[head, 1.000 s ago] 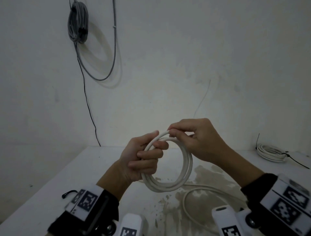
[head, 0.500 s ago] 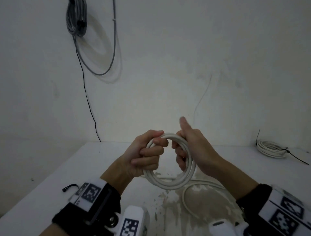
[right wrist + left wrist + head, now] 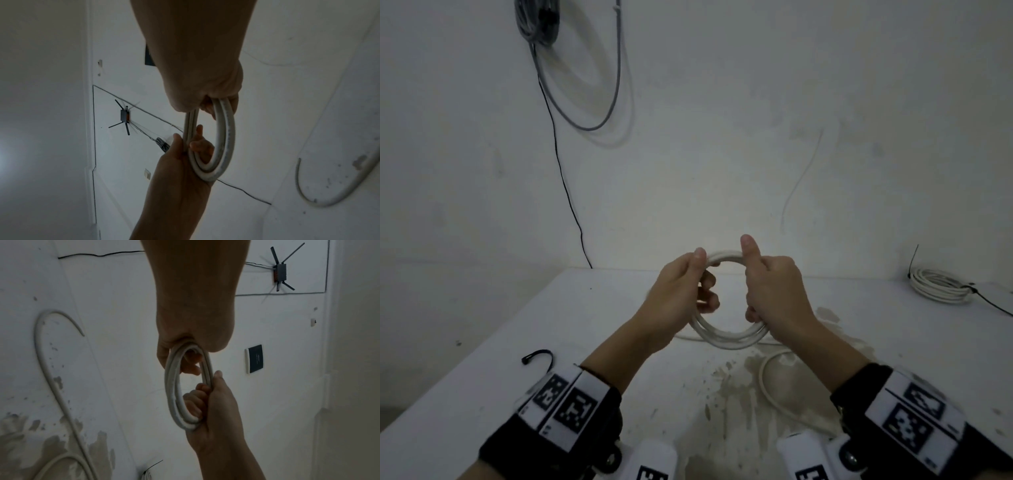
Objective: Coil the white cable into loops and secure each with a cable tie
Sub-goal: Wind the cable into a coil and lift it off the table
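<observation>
A small coil of white cable [image 3: 726, 337] [image 3: 171, 395] [image 3: 225, 141] is held upright above the white table [image 3: 517, 342]. My left hand [image 3: 683, 294] [image 3: 180, 353] grips the coil's left side, fingers curled through the loop. My right hand [image 3: 767, 291] [image 3: 207, 100] grips its right side, thumb pointing up. The cable's loose tail [image 3: 765, 387] [image 3: 51, 378] [image 3: 308, 196] trails from the coil and lies curved on the table under my right forearm. A black cable tie [image 3: 536, 356] lies on the table near my left wrist.
A finished white coil [image 3: 940, 284] with a black tie lies at the table's far right. A grey cable bundle [image 3: 537, 20] hangs on the wall at upper left, a thin black wire [image 3: 561, 171] running down from it. A stain [image 3: 736, 390] marks the tabletop.
My right hand went from pinching the coil's top to gripping its right side with the thumb up. Both hands and the coil have moved a little away from me.
</observation>
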`<action>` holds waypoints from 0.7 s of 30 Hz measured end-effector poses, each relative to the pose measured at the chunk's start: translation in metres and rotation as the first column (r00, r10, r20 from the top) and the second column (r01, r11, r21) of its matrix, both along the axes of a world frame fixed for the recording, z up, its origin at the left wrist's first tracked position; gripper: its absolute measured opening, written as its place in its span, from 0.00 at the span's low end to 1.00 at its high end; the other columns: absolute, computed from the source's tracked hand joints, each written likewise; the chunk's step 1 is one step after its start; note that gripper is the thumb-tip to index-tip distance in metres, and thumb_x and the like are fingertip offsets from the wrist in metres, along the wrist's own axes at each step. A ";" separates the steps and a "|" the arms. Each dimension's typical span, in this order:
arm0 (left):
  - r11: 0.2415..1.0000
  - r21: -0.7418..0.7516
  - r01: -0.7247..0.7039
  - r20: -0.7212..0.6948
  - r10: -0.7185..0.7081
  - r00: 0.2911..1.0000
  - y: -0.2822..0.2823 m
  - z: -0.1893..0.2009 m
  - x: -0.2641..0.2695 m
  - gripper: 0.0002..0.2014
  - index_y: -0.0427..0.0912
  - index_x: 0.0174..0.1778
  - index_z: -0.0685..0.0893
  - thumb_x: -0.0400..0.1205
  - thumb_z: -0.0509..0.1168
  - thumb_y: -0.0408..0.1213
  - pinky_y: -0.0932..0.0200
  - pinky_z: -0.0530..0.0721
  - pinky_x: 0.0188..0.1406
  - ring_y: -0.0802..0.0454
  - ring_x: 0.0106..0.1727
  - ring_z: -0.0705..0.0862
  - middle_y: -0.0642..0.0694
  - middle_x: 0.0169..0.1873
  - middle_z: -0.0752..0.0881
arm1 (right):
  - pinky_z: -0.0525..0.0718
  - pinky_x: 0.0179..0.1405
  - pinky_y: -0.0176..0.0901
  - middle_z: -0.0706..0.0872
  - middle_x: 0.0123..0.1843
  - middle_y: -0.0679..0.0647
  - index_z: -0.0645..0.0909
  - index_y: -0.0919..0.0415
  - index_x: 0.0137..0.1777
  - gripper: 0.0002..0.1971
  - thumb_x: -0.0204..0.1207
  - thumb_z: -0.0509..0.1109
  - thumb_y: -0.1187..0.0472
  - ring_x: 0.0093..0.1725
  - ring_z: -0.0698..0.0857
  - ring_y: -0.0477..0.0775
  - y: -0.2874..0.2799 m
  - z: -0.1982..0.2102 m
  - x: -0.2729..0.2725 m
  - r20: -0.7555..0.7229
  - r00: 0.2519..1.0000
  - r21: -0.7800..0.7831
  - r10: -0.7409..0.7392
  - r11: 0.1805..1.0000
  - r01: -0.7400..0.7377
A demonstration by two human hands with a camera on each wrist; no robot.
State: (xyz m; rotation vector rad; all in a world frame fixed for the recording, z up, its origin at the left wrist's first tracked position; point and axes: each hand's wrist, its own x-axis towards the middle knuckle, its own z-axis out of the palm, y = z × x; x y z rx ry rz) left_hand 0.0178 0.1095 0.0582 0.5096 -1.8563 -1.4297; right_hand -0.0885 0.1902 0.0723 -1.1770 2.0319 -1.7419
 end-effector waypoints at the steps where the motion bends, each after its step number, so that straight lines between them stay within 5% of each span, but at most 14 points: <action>1: 0.997 -0.062 -0.037 0.018 0.038 0.999 0.002 -0.002 0.001 0.19 0.37 0.55 0.77 0.87 0.47 0.47 0.63 0.79 0.27 0.57 0.24 0.78 0.46 0.33 0.74 | 0.70 0.11 0.31 0.69 0.21 0.57 0.69 0.65 0.28 0.28 0.81 0.56 0.42 0.20 0.72 0.57 -0.002 -0.002 0.002 0.016 1.000 -0.010 -0.005 1.000 0.005; 6: 0.874 -0.428 -0.229 0.004 0.255 0.967 -0.002 -0.011 0.013 0.13 0.42 0.54 0.79 0.88 0.49 0.40 0.56 0.78 0.23 0.52 0.23 0.75 0.47 0.28 0.76 | 0.71 0.11 0.30 0.71 0.23 0.59 0.74 0.66 0.32 0.27 0.82 0.55 0.43 0.20 0.74 0.57 -0.013 -0.009 0.016 0.030 0.999 0.003 0.020 1.000 -0.020; 12: 0.890 -0.365 -0.272 0.026 0.301 0.953 -0.016 -0.013 0.048 0.13 0.49 0.56 0.79 0.87 0.50 0.40 0.59 0.78 0.22 0.56 0.20 0.73 0.48 0.21 0.75 | 0.77 0.15 0.36 0.74 0.23 0.60 0.76 0.68 0.34 0.28 0.83 0.53 0.44 0.14 0.75 0.50 -0.033 -0.014 0.036 -0.052 0.981 0.106 0.185 0.978 -0.179; 16: 0.899 -0.318 -0.303 0.139 0.360 0.922 -0.033 -0.023 0.072 0.16 0.48 0.41 0.81 0.87 0.50 0.44 0.62 0.79 0.21 0.60 0.17 0.73 0.47 0.21 0.75 | 0.78 0.15 0.36 0.74 0.23 0.57 0.75 0.67 0.32 0.28 0.84 0.53 0.45 0.16 0.76 0.50 -0.052 -0.023 0.060 -0.088 0.968 0.172 0.235 0.961 -0.218; 19: 0.923 -0.241 -0.300 0.227 0.354 0.907 -0.049 -0.029 0.097 0.18 0.42 0.38 0.82 0.87 0.51 0.44 0.66 0.76 0.17 0.60 0.14 0.71 0.46 0.20 0.73 | 0.84 0.21 0.41 0.74 0.23 0.56 0.74 0.66 0.34 0.26 0.84 0.52 0.46 0.17 0.78 0.51 -0.066 -0.030 0.074 0.075 0.920 0.245 0.385 0.887 -0.391; 21: 0.946 -0.200 -0.254 0.289 0.305 0.907 -0.061 -0.033 0.121 0.19 0.38 0.40 0.83 0.87 0.52 0.43 0.65 0.74 0.16 0.57 0.15 0.70 0.47 0.18 0.72 | 0.88 0.29 0.45 0.80 0.25 0.59 0.76 0.67 0.37 0.27 0.85 0.49 0.46 0.23 0.85 0.56 -0.076 -0.036 0.081 0.205 0.832 0.325 0.515 0.766 -0.554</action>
